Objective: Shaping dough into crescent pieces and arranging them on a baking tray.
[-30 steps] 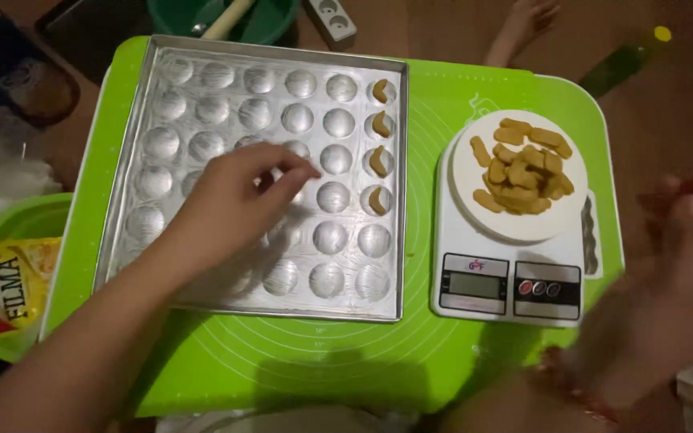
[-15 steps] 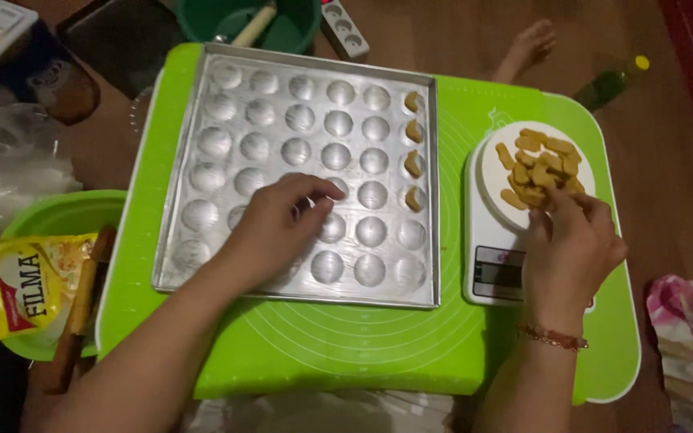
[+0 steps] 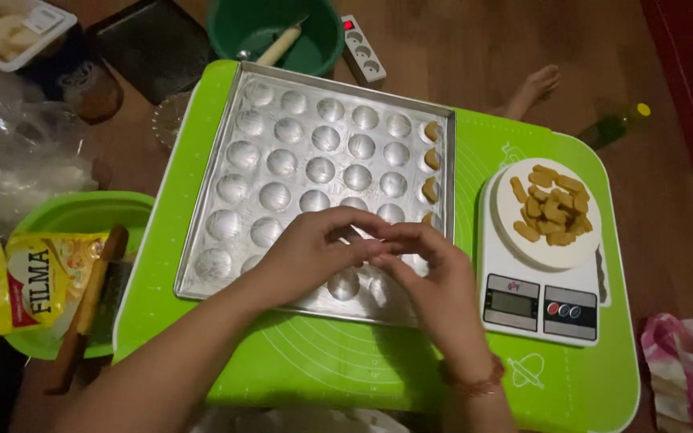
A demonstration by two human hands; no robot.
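My left hand (image 3: pixel 306 252) and my right hand (image 3: pixel 435 281) meet fingertip to fingertip over the near right part of a metal tray (image 3: pixel 202 232) with many round hollows. The fingers of both are pinched together around a small dough piece that they almost wholly hide. Several tan dough pieces (image 3: pixel 431 160) sit in the tray's right column. More tan dough pieces (image 3: pixel 551 204) are heaped on a white plate (image 3: pixel 547 252) atop a white kitchen scale (image 3: pixel 539 305) to the right. Tray and scale rest on a green mat (image 3: pixel 475 144).
A green bowl (image 3: pixel 282 32) with a utensil and a power strip (image 3: pixel 361 48) lie beyond the tray. To the left, a green basin (image 3: pixel 74 216) holds a yellow packet (image 3: pixel 38 277) and a wooden stick (image 3: pixel 90 297). A person's foot (image 3: pixel 531 88) and a green bottle (image 3: pixel 615 124) are at the far right.
My right hand left the plate on the scale and moved left to join my left hand over the tray. My left hand lifted its fingers off the hollows to meet it.
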